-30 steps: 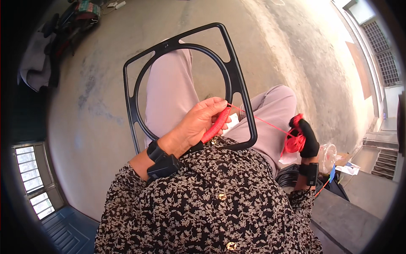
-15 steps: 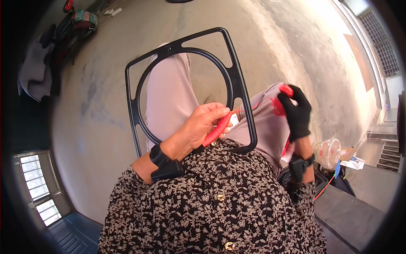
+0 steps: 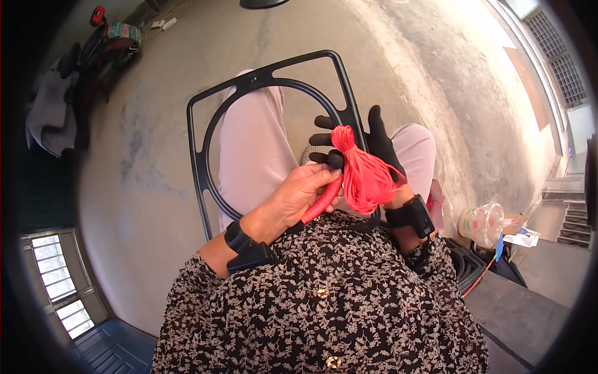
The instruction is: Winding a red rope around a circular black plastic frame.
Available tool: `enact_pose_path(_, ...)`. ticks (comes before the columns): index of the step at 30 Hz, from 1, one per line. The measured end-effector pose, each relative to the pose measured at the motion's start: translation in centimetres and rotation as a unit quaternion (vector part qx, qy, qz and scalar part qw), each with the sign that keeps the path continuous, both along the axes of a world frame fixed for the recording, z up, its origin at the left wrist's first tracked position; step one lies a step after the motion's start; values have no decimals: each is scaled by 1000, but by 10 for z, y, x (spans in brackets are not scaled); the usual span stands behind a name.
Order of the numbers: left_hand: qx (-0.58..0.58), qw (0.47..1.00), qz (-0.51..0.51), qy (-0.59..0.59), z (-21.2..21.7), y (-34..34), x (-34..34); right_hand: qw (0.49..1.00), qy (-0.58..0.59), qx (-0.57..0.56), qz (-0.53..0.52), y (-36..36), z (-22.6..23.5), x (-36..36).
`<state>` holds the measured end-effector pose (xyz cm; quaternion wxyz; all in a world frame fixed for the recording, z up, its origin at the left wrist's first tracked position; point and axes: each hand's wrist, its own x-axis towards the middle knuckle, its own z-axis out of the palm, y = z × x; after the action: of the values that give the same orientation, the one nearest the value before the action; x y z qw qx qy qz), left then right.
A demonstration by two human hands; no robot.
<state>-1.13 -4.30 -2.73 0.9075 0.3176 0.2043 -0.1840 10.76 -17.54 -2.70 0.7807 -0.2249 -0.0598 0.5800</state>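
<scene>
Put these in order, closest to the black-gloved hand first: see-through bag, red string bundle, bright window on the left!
From the right hand, in the head view:
1. Red string bundle, at the palm
2. See-through bag, lower right
3. Bright window, far lower left

- On my feed this looks like a home's ground-level room or garage; I can't tell which.
- I see bare, stained concrete floor (image 3: pixel 146 218) all around.
- At ten o'clock stands what looks like a parked scooter (image 3: pixel 123 43).
- I make out a barred window (image 3: pixel 54 268) at eight o'clock, a grilled window (image 3: pixel 554 53) at two.
</scene>
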Motion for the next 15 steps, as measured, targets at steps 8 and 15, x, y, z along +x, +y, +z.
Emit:
enact_pose_path(8,69,996,53,-12,-24,0,-3,888,-328,-320,23,-40,15,-23)
enact_pose_path(15,49,998,35,-32,-21,2,-2,816,-442,-371,-15,-46,8,-45)
